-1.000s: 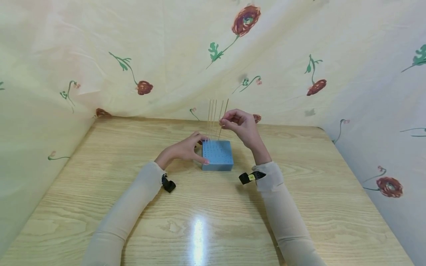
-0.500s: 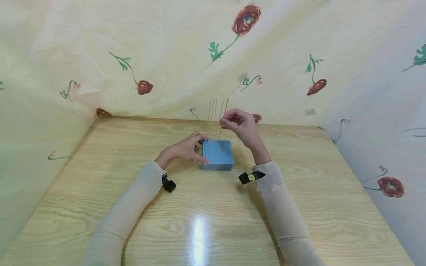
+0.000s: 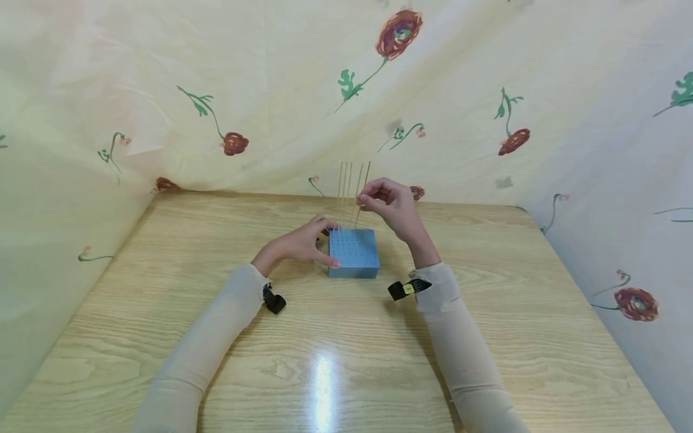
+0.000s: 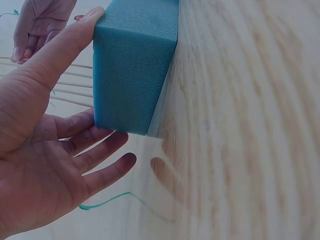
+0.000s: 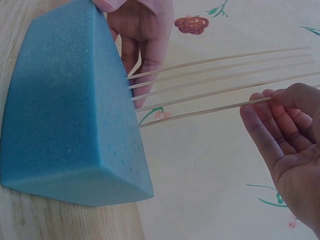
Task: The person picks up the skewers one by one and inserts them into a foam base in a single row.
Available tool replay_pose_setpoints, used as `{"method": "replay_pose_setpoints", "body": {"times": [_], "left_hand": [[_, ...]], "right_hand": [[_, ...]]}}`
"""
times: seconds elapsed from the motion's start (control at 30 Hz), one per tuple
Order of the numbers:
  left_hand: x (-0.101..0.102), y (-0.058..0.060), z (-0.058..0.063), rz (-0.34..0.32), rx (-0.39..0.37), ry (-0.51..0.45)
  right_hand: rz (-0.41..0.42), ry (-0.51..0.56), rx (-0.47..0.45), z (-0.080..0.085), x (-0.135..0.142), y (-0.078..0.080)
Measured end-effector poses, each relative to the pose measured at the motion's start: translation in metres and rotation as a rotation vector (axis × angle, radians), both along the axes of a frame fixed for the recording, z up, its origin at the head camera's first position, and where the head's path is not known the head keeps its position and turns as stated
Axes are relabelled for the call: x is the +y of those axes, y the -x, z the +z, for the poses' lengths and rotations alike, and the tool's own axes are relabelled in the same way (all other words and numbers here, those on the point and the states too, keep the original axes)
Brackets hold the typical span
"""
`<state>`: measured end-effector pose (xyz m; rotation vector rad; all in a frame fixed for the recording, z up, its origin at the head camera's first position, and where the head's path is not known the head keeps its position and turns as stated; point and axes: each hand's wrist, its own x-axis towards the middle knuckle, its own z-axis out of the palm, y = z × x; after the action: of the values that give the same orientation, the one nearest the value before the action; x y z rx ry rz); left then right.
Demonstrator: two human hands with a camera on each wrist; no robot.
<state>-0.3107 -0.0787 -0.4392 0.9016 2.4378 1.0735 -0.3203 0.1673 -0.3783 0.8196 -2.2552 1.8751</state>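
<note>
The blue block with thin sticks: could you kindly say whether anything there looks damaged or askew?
Nothing stands out: the blue block shows no visible tear, and its five thin sticks look unbroken where they show. Their slight lean in the head view may just be the camera angle.

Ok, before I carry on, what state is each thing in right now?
Blue foam block: flat on the wood-grain table, top dotted with holes.
Four thin wooden sticks: standing in the block's top.
Fifth stick: pinched, lower end at the block; seating depth unclear.
Left hand: holding the block.
Right hand: pinching the fifth stick.
Floral cloth: hung behind, creased.
</note>
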Motion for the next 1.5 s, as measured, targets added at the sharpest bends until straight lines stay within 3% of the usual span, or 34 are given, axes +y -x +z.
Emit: {"method": "replay_pose_setpoints", "body": {"times": [0.9, 1.5], "left_hand": [[-0.0015, -0.0015, 0.0007, 0.0, -0.006, -0.003], [-0.0004, 0.0006, 0.0004, 0.006, -0.024, -0.003]], "right_hand": [[0.002, 0.004, 0.022, -0.0014, -0.0041, -0.0003], [0.037, 0.015, -0.021, 0.002, 0.0014, -0.0007]]}}
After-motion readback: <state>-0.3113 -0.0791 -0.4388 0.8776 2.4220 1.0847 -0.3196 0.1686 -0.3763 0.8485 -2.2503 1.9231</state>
